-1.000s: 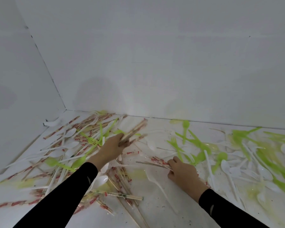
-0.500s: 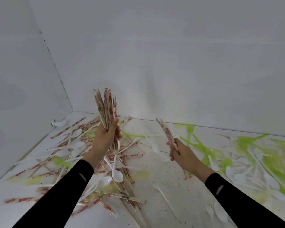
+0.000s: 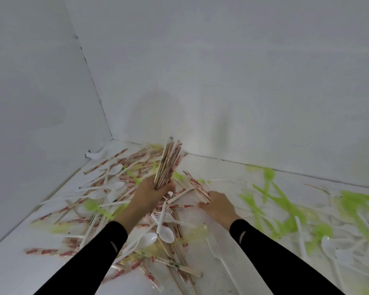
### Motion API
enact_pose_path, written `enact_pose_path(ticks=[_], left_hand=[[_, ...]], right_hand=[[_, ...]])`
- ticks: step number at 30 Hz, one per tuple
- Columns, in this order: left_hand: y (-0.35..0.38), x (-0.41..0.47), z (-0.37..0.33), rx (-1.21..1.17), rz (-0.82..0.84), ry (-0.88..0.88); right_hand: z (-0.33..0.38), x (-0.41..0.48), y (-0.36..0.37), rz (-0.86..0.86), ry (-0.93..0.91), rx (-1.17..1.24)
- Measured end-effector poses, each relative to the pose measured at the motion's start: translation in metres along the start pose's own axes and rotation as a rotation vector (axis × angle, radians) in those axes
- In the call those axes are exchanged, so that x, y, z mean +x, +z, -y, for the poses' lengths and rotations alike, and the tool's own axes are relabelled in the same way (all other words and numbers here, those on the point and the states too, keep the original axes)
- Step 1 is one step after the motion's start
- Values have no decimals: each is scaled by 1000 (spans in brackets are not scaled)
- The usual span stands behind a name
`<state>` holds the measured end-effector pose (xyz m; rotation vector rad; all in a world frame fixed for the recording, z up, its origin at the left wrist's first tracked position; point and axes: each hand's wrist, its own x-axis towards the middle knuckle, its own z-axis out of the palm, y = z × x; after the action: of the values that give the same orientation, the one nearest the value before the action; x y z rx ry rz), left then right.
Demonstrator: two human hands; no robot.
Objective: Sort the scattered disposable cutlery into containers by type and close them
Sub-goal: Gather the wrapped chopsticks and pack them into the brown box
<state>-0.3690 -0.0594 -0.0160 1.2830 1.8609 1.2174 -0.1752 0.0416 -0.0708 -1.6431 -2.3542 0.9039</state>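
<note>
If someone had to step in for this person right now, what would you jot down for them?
Left hand: gripping an upright bundle of wrapped chopsticks.
Right hand: low on the table, closing on a few more chopsticks.
Loose chopsticks and white spoons lie left; green cutlery and white pieces lie right.
No containers in view.
Done: some chopsticks gathered. Left: sorting everything, boxing, closing.
</note>
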Motion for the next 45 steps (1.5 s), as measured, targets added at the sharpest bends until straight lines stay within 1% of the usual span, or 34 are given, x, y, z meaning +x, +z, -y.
enact_pose_path(ticks=[2, 3, 4, 5, 6, 7, 9, 11, 13, 15, 17, 19, 20, 22, 23, 26, 28, 32, 35, 37, 38, 41, 45], left_hand=[[8, -2, 8, 230, 209, 34], [14, -2, 12, 366, 327, 76], [20, -3, 16, 496, 427, 127], [25, -2, 19, 617, 485, 168], [29, -1, 22, 726, 500, 190], [33, 0, 23, 817, 480, 201], [40, 2, 27, 921, 418, 220], [45, 5, 30, 977, 396, 206], [48, 9, 35, 1025, 404, 169], [51, 14, 38, 1068, 404, 190], [54, 17, 37, 1038, 399, 223], [53, 20, 32, 962, 361, 250], [52, 22, 28, 916, 332, 279], [48, 22, 16, 769, 268, 340], [45, 20, 7, 667, 249, 338], [40, 13, -19, 399, 171, 256], [38, 5, -33, 190, 94, 207], [41, -13, -57, -371, -74, 176], [44, -26, -73, -758, -23, 96], [50, -32, -81, -901, 33, 23], [53, -33, -82, -948, 45, 0], [75, -39, -95, -1035, 74, -60], [123, -49, -118, -1241, 124, -113]], right_hand=[[-6, 2, 5, 12, 5, -20], [-12, 3, 6, 17, 23, 30], [-19, 1, 5, 27, 38, 138], [-27, 0, 3, 40, 48, 255], [-33, 0, -1, 36, 35, 311], [-37, 1, -6, 9, 24, 301], [-43, 1, -20, -50, 72, 330], [-47, -5, -38, -117, 85, 406], [-55, -13, -60, -183, 109, 544], [-63, -21, -79, -241, 150, 700], [-67, -29, -100, -284, 171, 820], [-69, -38, -116, -331, 136, 919], [-70, -45, -124, -359, 106, 923], [-68, -58, -132, -436, 36, 841], [-67, -65, -134, -476, 2, 777], [-59, -80, -130, -536, -97, 650], [-54, -88, -118, -550, -152, 634], [-55, -101, -82, -511, -215, 621], [-61, -106, -56, -370, -189, 552], [-63, -109, -51, -326, -155, 558], [-61, -110, -51, -332, -147, 583], [-56, -124, -72, -432, -113, 682], [-60, -149, -98, -524, -104, 830]])
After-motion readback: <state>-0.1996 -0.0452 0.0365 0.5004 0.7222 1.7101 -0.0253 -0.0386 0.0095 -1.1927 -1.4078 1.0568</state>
